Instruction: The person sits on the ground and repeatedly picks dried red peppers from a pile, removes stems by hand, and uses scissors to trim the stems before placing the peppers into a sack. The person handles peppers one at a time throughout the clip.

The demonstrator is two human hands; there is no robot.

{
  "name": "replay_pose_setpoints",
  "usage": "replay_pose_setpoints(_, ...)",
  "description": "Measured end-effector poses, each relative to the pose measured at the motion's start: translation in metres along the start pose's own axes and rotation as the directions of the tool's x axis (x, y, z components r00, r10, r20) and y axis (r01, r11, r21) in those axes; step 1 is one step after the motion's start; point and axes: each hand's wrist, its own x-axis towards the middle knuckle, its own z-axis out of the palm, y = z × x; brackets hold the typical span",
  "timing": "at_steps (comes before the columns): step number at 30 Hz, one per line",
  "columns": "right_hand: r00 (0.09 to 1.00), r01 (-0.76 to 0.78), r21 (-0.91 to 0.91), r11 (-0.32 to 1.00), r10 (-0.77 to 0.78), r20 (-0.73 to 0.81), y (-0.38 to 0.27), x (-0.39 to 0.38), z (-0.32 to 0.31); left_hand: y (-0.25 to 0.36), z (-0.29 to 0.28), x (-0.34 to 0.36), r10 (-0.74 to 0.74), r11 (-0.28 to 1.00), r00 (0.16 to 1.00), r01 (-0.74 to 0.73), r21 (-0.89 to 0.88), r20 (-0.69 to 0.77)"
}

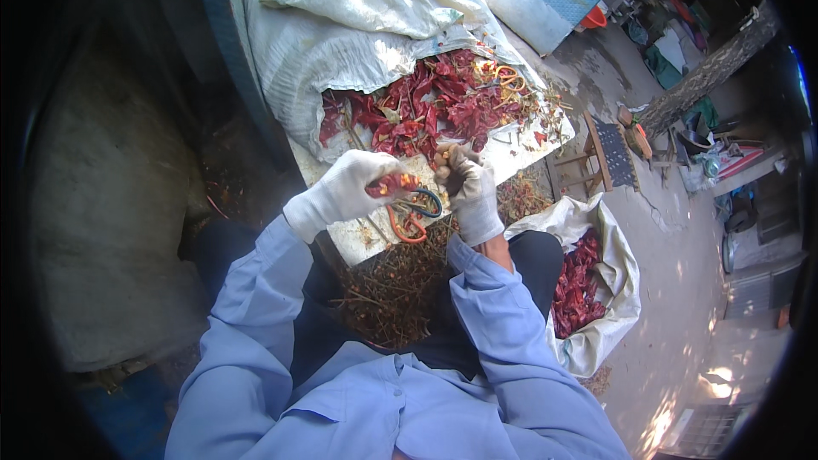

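Observation:
My left hand, in a white glove, is closed around a dried red chili pepper with yellow seeds showing. Close beside it, my right hand wears a white glove with brown, soiled fingertips. Its fingers are curled together, and what they hold, if anything, is hidden. Between and below the hands, scissors with looped orange and dark teal handles lie at the near edge of a pale board. Beyond the hands, a heap of dried red chilies spills from a white woven sack onto the board.
Another orange looped handle lies on the heap's right side. A white sack of red chilies stands by my right knee. Stems and debris cover the ground between my legs. A small wooden chair and a tree trunk are at right.

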Motion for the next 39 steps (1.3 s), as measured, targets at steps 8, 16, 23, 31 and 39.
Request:
replay_pose_setpoints(8, 0.964, -0.008, -1.000, -0.016, -0.266, -0.004, 0.005, 0.020, -0.072, 0.004, -0.014, 0.006, -0.233, 0.967, 0.959, 0.246, 0.066, -0.164)
replay_pose_setpoints(16, 0.952, -0.160, -0.970, -0.181, -0.287, -0.104, 0.021, 0.060, -0.070, 0.006, -0.012, 0.006, -0.229, 0.964, 0.948, 0.252, 0.085, -0.219)
replay_pose_setpoints(23, 0.969, -0.075, -0.944, -0.322, -0.246, 0.007, 0.027, 0.072, -0.061, 0.003, -0.009, 0.005, -0.265, 0.947, 0.942, 0.295, 0.131, -0.205)
replay_pose_setpoints(31, 0.865, 0.272, -0.920, -0.284, -0.347, 0.363, -0.003, 0.039, -0.026, -0.008, -0.001, 0.011, -0.221, 0.964, 0.930, 0.254, 0.080, -0.294)
replay_pose_setpoints(39, 0.668, 0.638, -0.724, -0.264, -0.278, 0.690, -0.017, -0.001, 0.037, -0.022, 0.002, 0.014, -0.319, 0.917, 0.929, 0.353, 0.185, -0.189)
